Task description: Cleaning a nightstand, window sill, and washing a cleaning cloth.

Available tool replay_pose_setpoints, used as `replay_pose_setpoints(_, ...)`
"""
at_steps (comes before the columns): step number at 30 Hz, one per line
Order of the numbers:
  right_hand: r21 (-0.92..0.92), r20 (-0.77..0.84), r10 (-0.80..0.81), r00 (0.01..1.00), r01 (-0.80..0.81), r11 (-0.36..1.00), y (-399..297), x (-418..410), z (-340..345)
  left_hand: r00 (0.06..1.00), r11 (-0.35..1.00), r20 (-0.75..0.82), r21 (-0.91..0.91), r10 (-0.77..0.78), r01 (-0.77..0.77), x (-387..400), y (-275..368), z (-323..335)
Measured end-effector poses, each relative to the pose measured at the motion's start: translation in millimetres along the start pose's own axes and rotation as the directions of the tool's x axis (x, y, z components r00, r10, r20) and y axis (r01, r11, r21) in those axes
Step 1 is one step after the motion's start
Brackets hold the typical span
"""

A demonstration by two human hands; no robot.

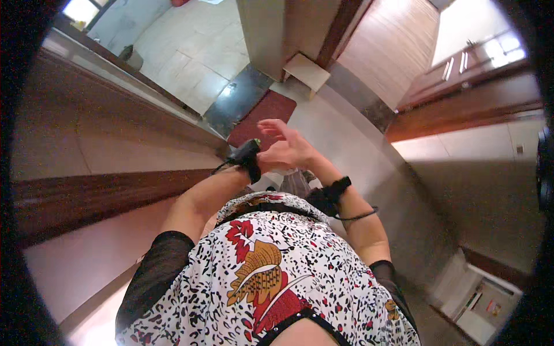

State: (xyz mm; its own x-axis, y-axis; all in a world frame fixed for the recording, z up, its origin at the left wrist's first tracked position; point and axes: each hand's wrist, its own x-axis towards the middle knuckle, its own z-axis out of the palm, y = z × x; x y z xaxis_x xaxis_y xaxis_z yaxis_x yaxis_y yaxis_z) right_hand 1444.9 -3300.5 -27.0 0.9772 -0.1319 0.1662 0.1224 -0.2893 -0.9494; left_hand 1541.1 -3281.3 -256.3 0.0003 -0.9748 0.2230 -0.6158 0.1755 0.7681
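My left hand (275,156) and my right hand (294,140) meet in front of my waist, overlapping so that their fingers are partly hidden. No object shows in either one. The raised fingers of the right hand look slightly apart and are a little blurred. A black strapped device (247,156) with a cable sits on my left wrist, and another black band device (331,197) is on my right forearm. Below the hands is my patterned blouse (303,255). A dark red mat (268,114) lies on the floor beyond them.
A small low stool (306,72) stands by the wall between two doorways. The left doorway opens on a tiled room with a bin (131,57). At right is a brown door (463,82). An open box or drawer unit (480,302) is at lower right.
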Motion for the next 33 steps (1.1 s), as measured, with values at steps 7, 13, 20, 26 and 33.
replay_pose_setpoints(7,-0.056,0.476,0.294,0.829,-0.306,0.95,-133.9,120.3,135.8,0.974,0.965,0.08,0.173,-0.211,0.195,-111.5,10.4,-115.3)
replay_pose_setpoints(13,-0.761,0.219,0.667,0.712,-0.303,0.573,-118.3,315.8,354.0,0.966,0.947,0.1,0.247,-0.237,0.207,-262.3,-102.5,-291.3)
replay_pose_setpoints(20,-0.414,0.202,0.139,0.97,-0.044,0.909,-29.6,642.8,625.9,0.916,0.886,0.149,0.35,-0.374,0.305,-457.3,-278.1,-632.4)
replay_pose_setpoints(26,-0.504,0.294,0.333,0.896,-0.151,0.851,-69.9,884.6,621.3,0.939,0.911,-0.047,0.229,-0.341,0.343,-426.9,-362.7,-822.6)
replay_pose_setpoints(33,-0.537,-0.23,0.029,0.973,-0.152,0.83,-155.4,1078.9,509.8,0.922,0.978,-0.353,-0.188,-0.157,0.095,-362.4,-443.8,-1066.1)
